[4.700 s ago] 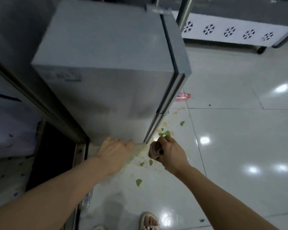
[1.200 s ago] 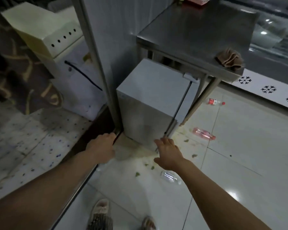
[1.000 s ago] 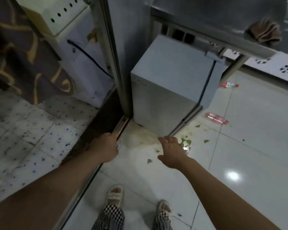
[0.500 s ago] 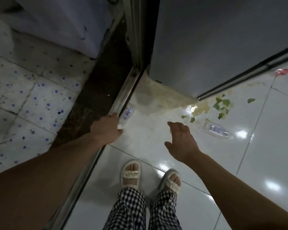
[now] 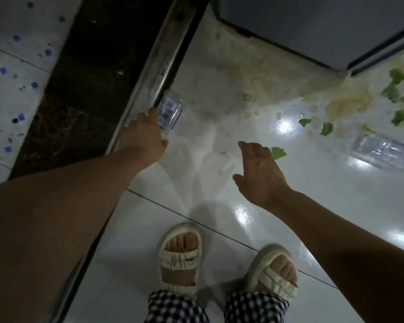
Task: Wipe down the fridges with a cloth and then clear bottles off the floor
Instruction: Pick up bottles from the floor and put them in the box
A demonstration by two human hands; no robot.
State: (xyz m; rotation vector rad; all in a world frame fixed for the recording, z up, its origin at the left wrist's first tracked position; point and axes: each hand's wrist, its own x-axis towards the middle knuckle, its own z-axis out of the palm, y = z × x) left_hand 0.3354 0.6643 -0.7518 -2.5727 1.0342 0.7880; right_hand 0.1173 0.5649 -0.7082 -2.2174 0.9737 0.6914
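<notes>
1. As the left hand (image 5: 143, 136) reaches down at centre left of the frame, its fingertips touch the clear plastic bottle with a blue-checked label (image 5: 169, 113). The bottle lies on the glossy white tiled floor (image 5: 219, 217), tight against the metal door track (image 5: 159, 59). The fingers look extended, not yet wrapped round the bottle.
2. The right hand (image 5: 259, 169) hovers at centre frame with fingers spread, holding nothing.
3. To lift this bottle well, I would roll it away from the track first, so the fingers can get under and round its body, then close firmly; the plastic is probably light and slippery.
4. A second clear plastic bottle (image 5: 383, 151) lies on its side at the right edge, well apart from both hands. The free right hand could take it.
5. Both bottles look empty or nearly so; I cannot tell for certain, nor whether their caps are on.
6. Green leaf scraps (image 5: 399, 89) and a yellowish smear (image 5: 345, 106) lie on the floor at upper right, beside the grey fridge (image 5: 313, 22); step carefully, as it may be slick.
</notes>
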